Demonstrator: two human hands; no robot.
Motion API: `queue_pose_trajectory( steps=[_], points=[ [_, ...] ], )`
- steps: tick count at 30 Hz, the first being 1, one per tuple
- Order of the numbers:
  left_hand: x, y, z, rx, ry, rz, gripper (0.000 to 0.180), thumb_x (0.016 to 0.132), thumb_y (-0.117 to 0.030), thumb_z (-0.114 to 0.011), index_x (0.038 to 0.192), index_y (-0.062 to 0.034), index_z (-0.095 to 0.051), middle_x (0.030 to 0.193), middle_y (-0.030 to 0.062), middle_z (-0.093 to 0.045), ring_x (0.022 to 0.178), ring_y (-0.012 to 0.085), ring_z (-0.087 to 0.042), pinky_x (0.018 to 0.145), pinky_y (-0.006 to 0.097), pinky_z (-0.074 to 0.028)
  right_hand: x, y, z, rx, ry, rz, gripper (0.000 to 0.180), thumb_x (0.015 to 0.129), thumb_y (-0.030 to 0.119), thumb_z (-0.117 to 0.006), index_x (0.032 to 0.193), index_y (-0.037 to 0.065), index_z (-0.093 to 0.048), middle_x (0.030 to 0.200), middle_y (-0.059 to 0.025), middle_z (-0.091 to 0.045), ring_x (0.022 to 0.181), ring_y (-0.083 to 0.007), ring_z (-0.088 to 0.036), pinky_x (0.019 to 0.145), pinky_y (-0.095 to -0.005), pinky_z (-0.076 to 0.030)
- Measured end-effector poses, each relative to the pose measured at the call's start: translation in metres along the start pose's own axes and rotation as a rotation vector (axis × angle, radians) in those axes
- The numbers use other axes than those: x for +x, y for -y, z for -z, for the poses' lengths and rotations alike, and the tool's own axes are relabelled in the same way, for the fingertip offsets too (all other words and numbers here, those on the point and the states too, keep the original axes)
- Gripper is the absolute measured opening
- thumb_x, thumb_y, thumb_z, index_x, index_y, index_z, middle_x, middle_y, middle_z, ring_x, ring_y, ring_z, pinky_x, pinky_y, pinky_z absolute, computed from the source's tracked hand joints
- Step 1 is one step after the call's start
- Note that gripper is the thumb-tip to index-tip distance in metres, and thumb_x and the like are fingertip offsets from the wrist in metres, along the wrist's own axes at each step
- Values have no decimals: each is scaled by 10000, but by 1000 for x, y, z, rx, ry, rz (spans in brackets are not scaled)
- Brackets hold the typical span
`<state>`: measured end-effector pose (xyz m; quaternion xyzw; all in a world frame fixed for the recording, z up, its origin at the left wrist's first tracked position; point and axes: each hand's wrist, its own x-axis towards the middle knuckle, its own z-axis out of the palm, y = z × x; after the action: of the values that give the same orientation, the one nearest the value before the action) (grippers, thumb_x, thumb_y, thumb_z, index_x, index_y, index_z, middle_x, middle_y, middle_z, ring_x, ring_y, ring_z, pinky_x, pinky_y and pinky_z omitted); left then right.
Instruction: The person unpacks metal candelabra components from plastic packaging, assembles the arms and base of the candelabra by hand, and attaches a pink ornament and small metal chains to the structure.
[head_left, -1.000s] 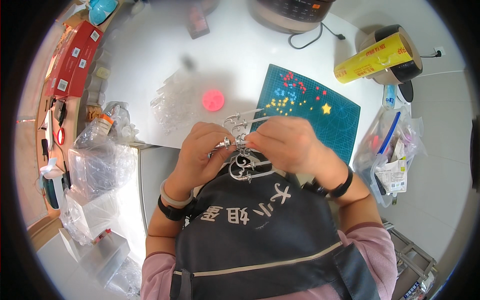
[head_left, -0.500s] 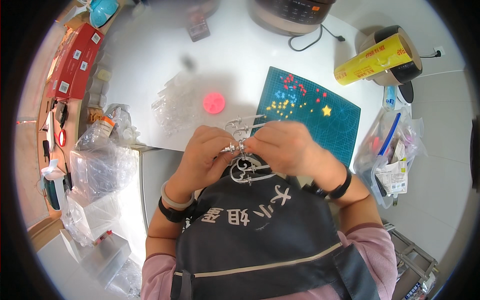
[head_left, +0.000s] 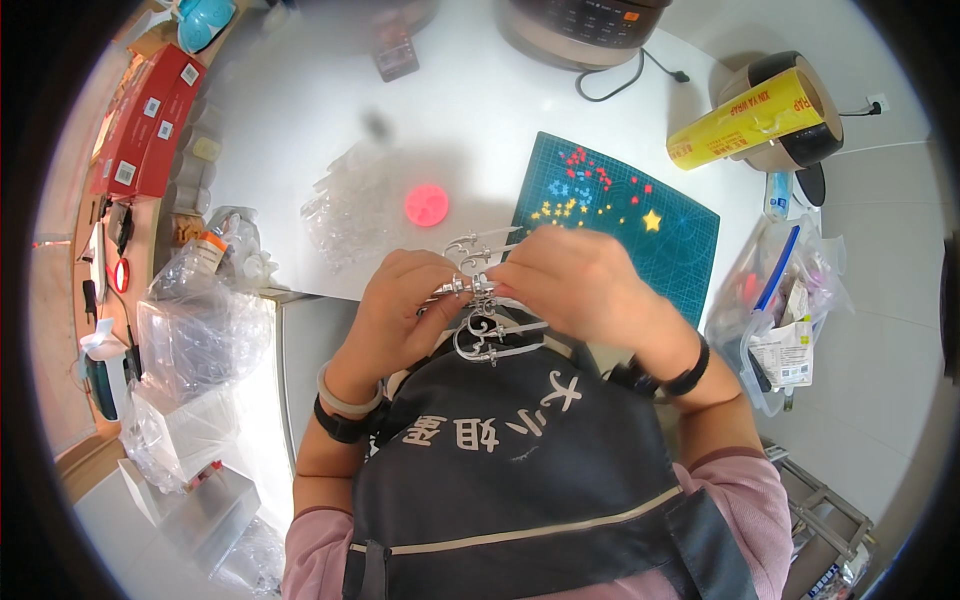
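Observation:
A small silver candelabra-like ornament (head_left: 483, 352) with scrolled arms and pale, tapering candle-like prongs is held up over my dark apron, by the table's near edge. My left hand (head_left: 412, 298) pinches its middle from the left, fingers curled round a silver stem. From the right, my right hand (head_left: 575, 285) grips the centre between thumb and fingers. Some arms stick out above the hands and others below them. My fingers partly hide the join at the centre. Behind it on the white table lies a round pink dish (head_left: 426, 205) with shallow hollows.
A green cutting mat (head_left: 672, 240) at right carries small red, blue and yellow stars and one larger yellow star (head_left: 651, 220). Clear plastic packaging (head_left: 345, 215) lies left of the dish. Farther off are a dark appliance (head_left: 585, 40) with a cable, a yellow wrap roll (head_left: 745, 120) and a filled clear bag (head_left: 775, 310).
My right hand has shifted slightly up and left, closer to my left hand. The silver ornament has turned a little between them, its lower arms swinging slightly left.

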<state>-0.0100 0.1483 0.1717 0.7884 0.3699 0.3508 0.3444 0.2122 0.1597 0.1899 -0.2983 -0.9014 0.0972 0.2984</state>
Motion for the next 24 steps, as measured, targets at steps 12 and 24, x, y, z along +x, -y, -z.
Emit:
queue_pose_trajectory(
  steps=[12,24],
  points=[
    [2,1,-2,33,3,-40,155,706,34,-659,839,-16,-599,825,107,-619,759,259,-563,682,319,-426,-1,2,-5,9,44,-9,170,658,98,-624,827,95,-606,715,-4,-500,688,-173,-534,556,-297,-461],
    [-10,24,7,56,-37,325,172,767,-1,-680,915,11,-592,793,57,-623,694,116,-581,617,252,-467,3,-32,3,-46,-296,-228,306,716,225,-718,999,128,-655,896,-38,-620,799,-217,-608,637,-301,-510]
  ],
)
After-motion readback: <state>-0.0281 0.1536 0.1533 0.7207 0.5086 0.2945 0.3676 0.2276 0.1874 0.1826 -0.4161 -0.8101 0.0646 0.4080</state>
